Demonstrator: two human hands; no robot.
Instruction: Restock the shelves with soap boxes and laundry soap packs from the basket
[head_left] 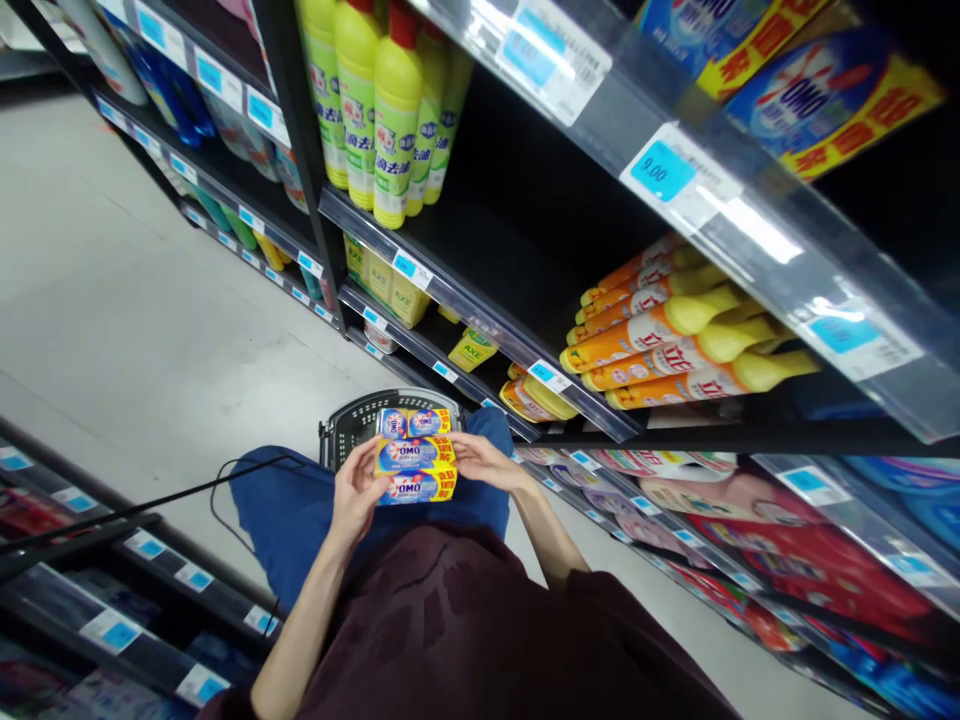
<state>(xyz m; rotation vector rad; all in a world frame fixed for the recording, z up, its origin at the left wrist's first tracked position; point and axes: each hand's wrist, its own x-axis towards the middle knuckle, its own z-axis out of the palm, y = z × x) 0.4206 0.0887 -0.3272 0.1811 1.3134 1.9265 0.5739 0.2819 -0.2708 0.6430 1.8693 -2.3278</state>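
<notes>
My left hand [358, 492] is closed on the left end of a pair of blue and yellow OMO packs [414, 456], its thumb lying across them. At the other end, my right hand [484, 462] grips the same packs with its fingers along the far side. The packs lie one against the other above my lap. Just beyond them, more OMO packs [427, 421] show in or over a dark shopping basket [346, 432] with a perforated wall. The basket stands between my knees, and its near part is hidden by the packs and my hands.
Shelving ahead holds yellow-green bottles [395, 130], orange bottles [660, 350] lying on their sides and AXE bottles [474, 348] low down. An upper shelf edge [675, 185] juts out at right, with OMO packs [817, 95] above it. Another shelf rack [112, 600] stands at left.
</notes>
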